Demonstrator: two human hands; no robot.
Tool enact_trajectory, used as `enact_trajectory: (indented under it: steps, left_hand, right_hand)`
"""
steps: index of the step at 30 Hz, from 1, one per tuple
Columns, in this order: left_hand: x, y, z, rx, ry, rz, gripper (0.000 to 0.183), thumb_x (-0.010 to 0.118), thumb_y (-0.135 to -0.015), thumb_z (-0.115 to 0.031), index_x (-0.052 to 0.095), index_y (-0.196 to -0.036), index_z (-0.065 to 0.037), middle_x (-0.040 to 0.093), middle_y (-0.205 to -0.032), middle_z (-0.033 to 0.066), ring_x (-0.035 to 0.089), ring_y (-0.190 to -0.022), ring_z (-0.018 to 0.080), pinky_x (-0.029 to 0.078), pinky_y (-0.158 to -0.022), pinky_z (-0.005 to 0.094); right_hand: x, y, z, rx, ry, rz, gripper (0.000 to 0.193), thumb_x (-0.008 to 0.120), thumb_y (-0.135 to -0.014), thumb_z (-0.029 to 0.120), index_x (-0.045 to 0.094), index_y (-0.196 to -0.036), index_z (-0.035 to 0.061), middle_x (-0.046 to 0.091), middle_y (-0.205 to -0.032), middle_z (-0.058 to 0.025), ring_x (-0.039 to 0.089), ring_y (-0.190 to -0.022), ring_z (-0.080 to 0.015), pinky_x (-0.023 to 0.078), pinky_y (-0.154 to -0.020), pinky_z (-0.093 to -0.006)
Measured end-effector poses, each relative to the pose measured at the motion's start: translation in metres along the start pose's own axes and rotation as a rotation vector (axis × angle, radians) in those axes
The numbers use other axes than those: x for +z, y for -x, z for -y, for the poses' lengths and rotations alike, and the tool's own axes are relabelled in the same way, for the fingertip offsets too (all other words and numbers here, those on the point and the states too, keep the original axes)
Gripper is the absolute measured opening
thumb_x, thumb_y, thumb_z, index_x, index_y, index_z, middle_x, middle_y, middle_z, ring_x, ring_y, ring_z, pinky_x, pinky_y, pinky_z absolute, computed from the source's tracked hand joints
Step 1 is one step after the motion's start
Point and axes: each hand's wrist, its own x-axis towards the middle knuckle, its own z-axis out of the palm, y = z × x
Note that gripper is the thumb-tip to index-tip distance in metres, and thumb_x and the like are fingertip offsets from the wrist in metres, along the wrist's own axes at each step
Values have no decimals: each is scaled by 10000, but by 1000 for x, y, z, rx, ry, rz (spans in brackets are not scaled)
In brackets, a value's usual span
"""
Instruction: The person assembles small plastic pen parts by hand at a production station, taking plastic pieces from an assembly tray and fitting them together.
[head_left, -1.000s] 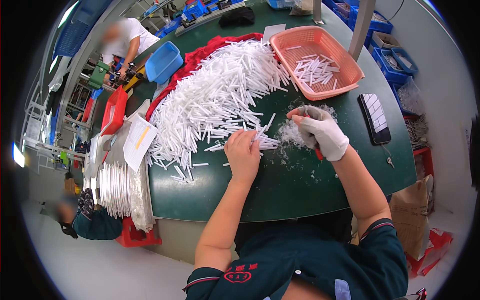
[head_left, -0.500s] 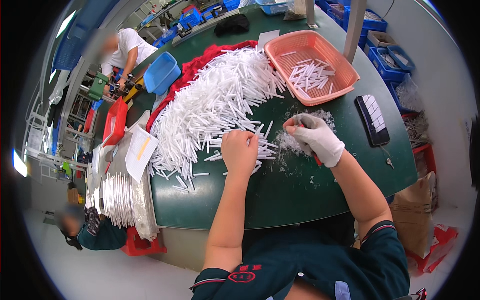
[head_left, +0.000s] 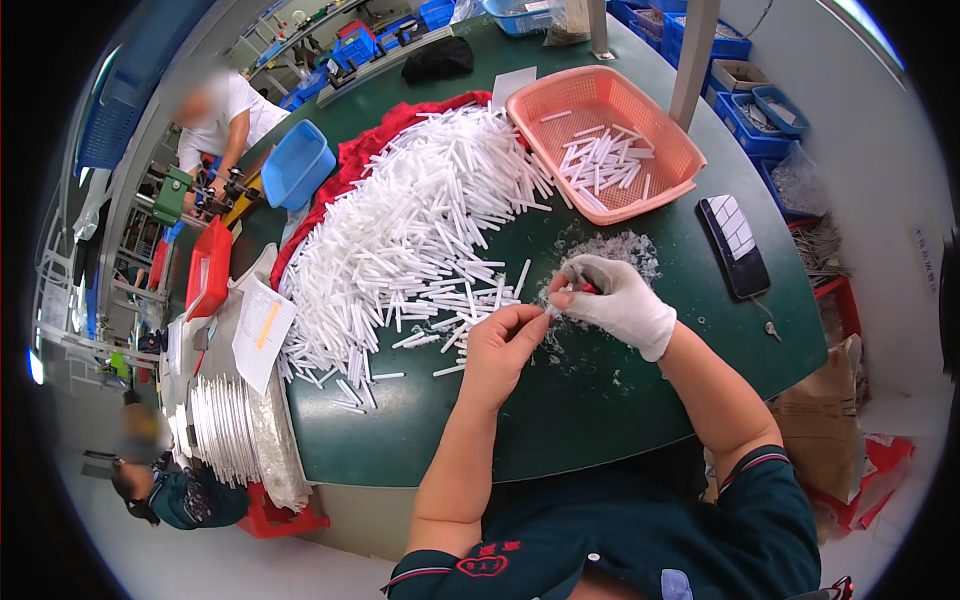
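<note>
My bare left hand is closed in a pinch, its fingertips on a short white tube that is mostly hidden. Right against it, my right hand in a white glove is closed around a small red tool; its working end cannot be made out. Both hands meet just above the green table, at the near side of a patch of clear shavings. Left of them spreads a large heap of white plastic tubes on a red cloth.
Beyond my right hand stands a salmon-pink basket with several white tubes in it. A phone lies at the right by a metal post. A blue tray and red bin are at the left. Two other people sit farther left.
My left hand has moved right, away from the heap, and now meets my right hand. My right hand has turned toward it, and the red tool now shows between its fingers.
</note>
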Motion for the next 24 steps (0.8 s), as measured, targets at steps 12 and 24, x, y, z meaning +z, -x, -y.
enact_trajectory:
  steps: [12, 24]
  left_hand:
    - [14, 1, 10, 500, -282, -184, 299, 663, -842, -29, 641, -1139, -56, 535, -1034, 5, 484, -864, 63, 392, -727, 191]
    - [14, 5, 4, 181, 86, 21, 170, 545, -948, -180, 587, -953, -15, 628, -800, 45, 527, -706, 82, 426, -668, 217]
  right_hand:
    - [11, 4, 0, 288, -640, -137, 158, 664, -864, 187, 551, -902, 84, 448, -589, 45, 335, -409, -53, 229, -389, -213]
    - [15, 5, 1, 43, -144, -163, 165, 685, -833, 119, 622, -930, 1, 590, -800, 1, 516, -696, -53, 435, -620, -204]
